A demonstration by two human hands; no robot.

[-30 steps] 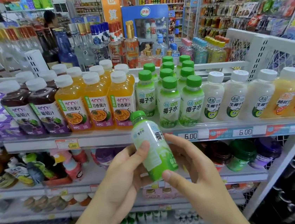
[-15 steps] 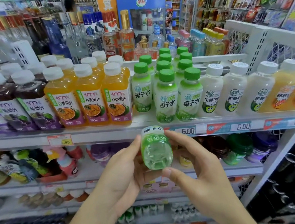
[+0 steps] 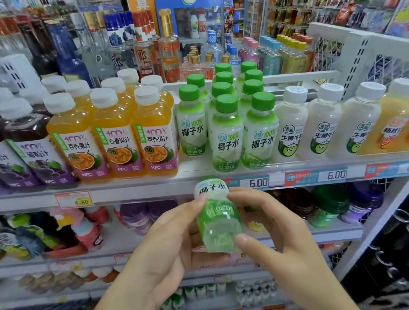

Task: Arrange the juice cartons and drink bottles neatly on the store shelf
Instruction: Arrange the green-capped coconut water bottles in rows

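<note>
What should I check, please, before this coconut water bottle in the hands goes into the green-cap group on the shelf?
1. Grip: left hand and right hand both hold the coconut water bottle: ok.
2. Bottle upright: tipped, its base faces the camera: not ok.
3. Cap closed: hidden: cannot tell.
4. Free place: the left column's front bottle stands further back than its neighbours, bare shelf before it: ok.
5. Label forward like the row: not ok.

On the shelf [image 3: 131, 188], bare room lies at the front edge before the set-back coconut-water bottle [image 3: 191, 120], between the passion-fruit bottles [image 3: 155, 135] and the front green-capped pair [image 3: 244, 130].
</note>
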